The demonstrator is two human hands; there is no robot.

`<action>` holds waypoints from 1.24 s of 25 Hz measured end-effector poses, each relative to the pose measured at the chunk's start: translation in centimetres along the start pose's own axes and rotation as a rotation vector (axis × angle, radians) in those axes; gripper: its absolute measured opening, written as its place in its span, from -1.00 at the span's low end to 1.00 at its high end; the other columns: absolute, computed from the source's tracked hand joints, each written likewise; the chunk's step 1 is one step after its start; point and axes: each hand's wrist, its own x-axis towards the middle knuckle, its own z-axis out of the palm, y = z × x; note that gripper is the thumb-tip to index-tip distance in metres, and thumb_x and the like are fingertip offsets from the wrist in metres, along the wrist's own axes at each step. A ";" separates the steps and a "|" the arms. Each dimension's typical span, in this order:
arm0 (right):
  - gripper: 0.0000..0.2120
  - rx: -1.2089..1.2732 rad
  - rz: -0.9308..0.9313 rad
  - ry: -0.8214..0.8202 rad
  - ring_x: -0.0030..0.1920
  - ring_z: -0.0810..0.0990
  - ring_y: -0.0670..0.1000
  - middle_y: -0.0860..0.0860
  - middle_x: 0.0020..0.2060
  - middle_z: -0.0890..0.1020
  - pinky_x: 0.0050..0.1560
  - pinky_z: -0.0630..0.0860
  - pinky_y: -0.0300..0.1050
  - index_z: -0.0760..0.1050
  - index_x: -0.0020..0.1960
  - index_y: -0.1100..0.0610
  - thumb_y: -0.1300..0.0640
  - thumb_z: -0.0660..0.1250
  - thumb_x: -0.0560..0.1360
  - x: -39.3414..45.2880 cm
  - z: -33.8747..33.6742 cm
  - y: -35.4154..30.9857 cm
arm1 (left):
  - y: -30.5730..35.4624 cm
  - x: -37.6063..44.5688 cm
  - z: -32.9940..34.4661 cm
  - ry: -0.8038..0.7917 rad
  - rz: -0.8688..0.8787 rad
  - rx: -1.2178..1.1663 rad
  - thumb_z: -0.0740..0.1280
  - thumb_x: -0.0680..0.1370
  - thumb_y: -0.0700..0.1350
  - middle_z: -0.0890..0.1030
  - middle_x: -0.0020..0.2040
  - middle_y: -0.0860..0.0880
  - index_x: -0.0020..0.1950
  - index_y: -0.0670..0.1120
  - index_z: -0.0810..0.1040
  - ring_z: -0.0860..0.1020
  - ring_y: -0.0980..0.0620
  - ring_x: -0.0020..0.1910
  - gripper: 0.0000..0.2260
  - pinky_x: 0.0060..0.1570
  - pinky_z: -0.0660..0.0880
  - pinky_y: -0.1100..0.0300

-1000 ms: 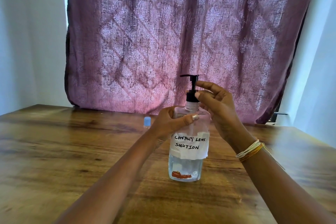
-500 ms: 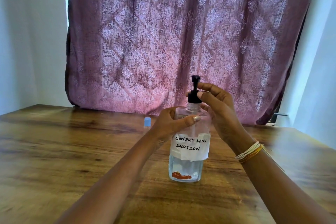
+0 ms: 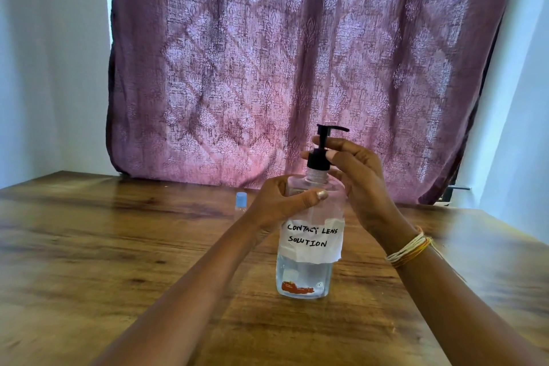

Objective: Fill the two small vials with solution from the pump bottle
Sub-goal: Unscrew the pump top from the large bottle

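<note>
I had the pump bottle (image 3: 309, 235) standing upright on the wooden table (image 3: 118, 261), approx. centre of view, label facing me. My left hand (image 3: 279, 202) gripped its shoulder, thumb across the front, fingers curled round the back – prob. to stop the body turning. My right hand (image 3: 353, 169) pinched the black pump collar (image 3: 318, 159) w/ thumb and fingertips, nozzle pointing right; I judged that as twisting the pump head to unlock or unscrew it, not pressing yet. One small vial (image 3: 241, 201) w/ a blue cap stood further back, left of the bottle, well apart from it, still capped. Couldn't see the 2nd vial; maybe hidden behind my hands. No filling begun, as far as I could tell.
</note>
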 end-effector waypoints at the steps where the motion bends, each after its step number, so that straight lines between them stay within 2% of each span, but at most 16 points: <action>1: -0.74 0.001 0.002 -0.026 -0.01 0.67 0.05 0.16 -0.03 0.70 0.01 0.62 -0.08 0.56 0.13 0.30 0.25 0.31 0.47 0.0 -0.1 0.1 | 0.0 0.1 -0.1 0.001 0.001 0.003 0.52 0.29 -0.05 0.74 -0.09 -0.05 -0.12 0.05 0.74 0.69 -0.08 -0.02 -0.82 0.09 0.61 -0.01; 3: -0.73 -0.044 -0.005 -0.074 -0.01 0.67 -0.01 0.08 -0.02 0.71 -0.01 0.61 -0.16 0.58 0.13 0.23 0.20 0.35 0.45 0.0 0.1 0.1 | 0.0 0.1 -0.2 -0.003 -0.001 0.016 0.50 0.34 -0.08 0.74 -0.07 -0.08 -0.11 0.04 0.74 0.70 -0.08 -0.02 -0.85 0.09 0.61 0.00; 6: -0.70 -0.130 -0.024 -0.044 -0.09 0.68 -0.10 -0.03 -0.13 0.72 -0.11 0.57 -0.26 0.62 0.07 0.16 0.14 0.48 0.35 -0.2 0.6 -0.2 | 0.3 -0.2 -0.2 -0.001 -0.012 0.031 0.48 0.41 -0.13 0.71 0.02 -0.24 -0.06 -0.04 0.71 0.69 -0.17 0.02 -0.87 0.08 0.62 -0.02; 9: -0.75 -0.105 -0.020 -0.019 -0.14 0.69 -0.07 -0.03 -0.19 0.74 -0.10 0.59 -0.24 0.65 -0.03 0.15 0.13 0.47 0.30 0.4 0.8 -1.0 | 0.6 -0.3 -0.2 0.021 -0.005 0.050 0.50 0.38 -0.10 0.74 -0.06 -0.11 -0.13 0.03 0.73 0.70 -0.09 -0.04 -0.90 0.01 0.64 0.05; 13: -0.79 -0.131 -0.007 -0.023 -0.10 0.69 -0.06 0.00 -0.18 0.74 -0.09 0.56 -0.27 0.66 -0.04 0.16 0.16 0.48 0.34 2.0 0.7 -3.3 | 0.5 -0.3 -0.2 0.018 -0.027 0.104 0.52 0.36 0.01 0.76 -0.14 0.03 -0.16 0.12 0.73 0.72 0.05 -0.15 -0.91 -0.20 0.61 0.26; 15: -0.83 -0.170 0.053 0.012 -0.06 0.65 -0.02 0.07 -0.13 0.72 -0.03 0.51 -0.17 0.66 -0.01 0.16 0.19 0.47 0.40 2.8 0.7 -4.4 | 0.7 -0.3 -0.2 0.014 -0.066 0.115 0.52 0.38 -0.01 0.76 -0.14 0.04 -0.16 0.14 0.72 0.73 0.04 -0.15 -0.93 -0.18 0.62 0.22; 17: -0.84 -0.173 0.104 0.047 -0.02 0.62 0.02 0.13 -0.08 0.70 0.03 0.43 -0.02 0.66 0.00 0.16 0.18 0.46 0.42 3.5 0.7 -5.5 | 0.9 -0.3 -0.2 0.024 -0.104 0.122 0.52 0.40 -0.04 0.76 -0.12 -0.01 -0.14 0.05 0.71 0.73 -0.05 -0.11 -0.93 -0.07 0.63 0.05; 19: -0.90 -0.136 0.135 0.068 -0.06 0.63 -0.01 0.09 -0.11 0.69 0.02 0.41 -0.01 0.66 -0.05 0.13 0.18 0.45 0.43 3.9 0.7 -6.9 | 1.5 -0.5 -0.3 0.006 -0.146 0.135 0.49 0.45 -0.09 0.75 -0.07 -0.09 -0.06 -0.01 0.66 0.71 -0.15 -0.04 -0.90 0.05 0.62 -0.06; 22: -0.93 -0.095 0.167 0.076 -0.11 0.61 -0.02 0.06 -0.12 0.67 -0.05 0.41 -0.05 0.63 -0.05 0.13 0.21 0.41 0.47 4.6 0.7 -9.2 | 3.3 -0.9 -0.7 -0.088 -0.229 0.184 0.43 0.48 -0.09 0.71 0.00 -0.13 0.02 -0.02 0.60 0.70 -0.06 -0.07 -0.86 -0.03 0.66 0.06; 23: -0.92 -0.094 0.176 0.079 -0.11 0.60 -0.01 0.07 -0.11 0.67 -0.07 0.42 -0.07 0.62 -0.02 0.15 0.22 0.40 0.49 4.8 0.6 -10.0 | 3.9 -1.1 -0.8 -0.121 -0.261 0.195 0.43 0.48 -0.09 0.70 0.04 -0.15 0.05 -0.03 0.60 0.70 -0.06 -0.05 -0.84 -0.01 0.65 0.06; 25: -0.93 -0.087 0.167 0.102 -0.15 0.60 -0.04 0.05 -0.13 0.66 -0.10 0.45 -0.10 0.60 -0.01 0.16 0.23 0.37 0.52 5.0 0.4 -11.5 | 4.9 -1.2 -0.9 -0.150 -0.306 0.246 0.42 0.48 -0.10 0.65 0.15 -0.24 0.17 -0.11 0.58 0.65 -0.17 0.08 -0.72 0.19 0.57 -0.09; 27: -0.95 -0.059 0.130 0.170 -0.18 0.61 -0.04 0.02 -0.19 0.67 -0.12 0.48 -0.10 0.60 -0.07 0.14 0.23 0.36 0.52 5.2 0.1 -13.1 | 5.3 -1.1 -0.9 -0.094 -0.298 0.356 0.45 0.48 -0.12 0.58 0.26 -0.24 0.35 -0.18 0.47 0.58 -0.20 0.20 -0.54 0.31 0.47 -0.14; 29: -0.95 -0.010 0.072 0.272 -0.17 0.61 -0.02 0.03 -0.19 0.66 -0.13 0.49 -0.10 0.59 -0.12 0.12 0.23 0.37 0.51 5.2 -0.3 -14.7 | 5.8 -1.3 -0.6 -0.016 -0.219 0.468 0.50 0.45 -0.08 0.53 0.29 -0.19 0.44 -0.14 0.36 0.54 -0.19 0.25 -0.39 0.26 0.50 -0.06; 31: -0.96 0.029 0.021 0.373 -0.15 0.61 0.01 0.04 -0.18 0.65 -0.13 0.50 -0.09 0.58 -0.13 0.12 0.22 0.39 0.50 5.0 -0.9 -16.2 | 6.8 -1.4 0.1 0.038 -0.075 0.546 0.53 0.42 -0.04 0.53 0.20 -0.12 0.41 -0.06 0.36 0.53 -0.12 0.20 -0.38 0.08 0.52 0.16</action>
